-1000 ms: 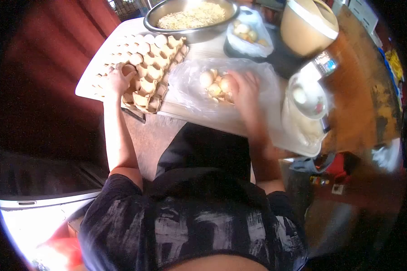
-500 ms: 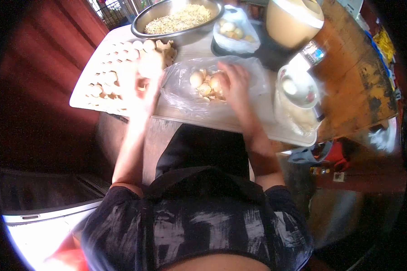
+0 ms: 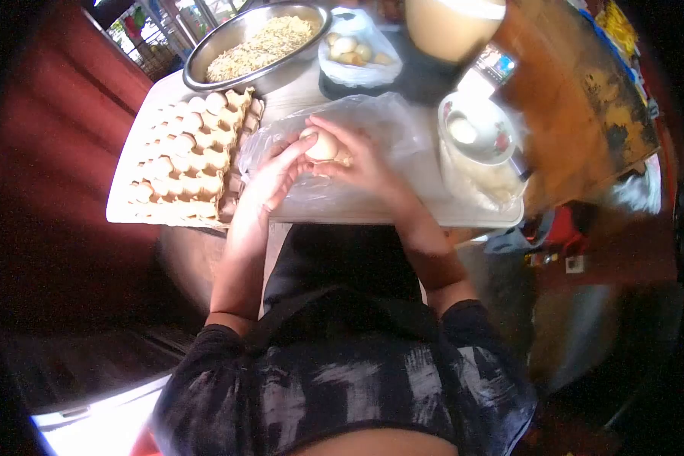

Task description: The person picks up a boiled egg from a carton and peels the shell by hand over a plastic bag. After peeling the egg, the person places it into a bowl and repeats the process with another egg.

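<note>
A pale egg (image 3: 321, 144) is held between my two hands above a clear plastic bag (image 3: 391, 121) spread on the table. My left hand (image 3: 275, 176) grips it from the left, thumb on the shell. From the other side my right hand (image 3: 357, 158) curls round the same egg, with the index finger stretched over its far side. Pale bits, perhaps shell, show under the egg by the right fingers. My hands hide the middle of the bag. Left of them stands a stacked cardboard egg tray (image 3: 182, 156) with several eggs in its cups.
A steel basin (image 3: 194, 70) of shell-like flakes stands at the back left. Beside it are a white bag of eggs (image 3: 357, 57) and a large tan container (image 3: 452, 30). On the right, a flowered bowl (image 3: 501, 144) holds a white egg, near a small box (image 3: 496, 64).
My left hand has moved right from the egg tray to meet my right hand. The right hand has come left, and both now hold an egg. The view has shifted slightly.
</note>
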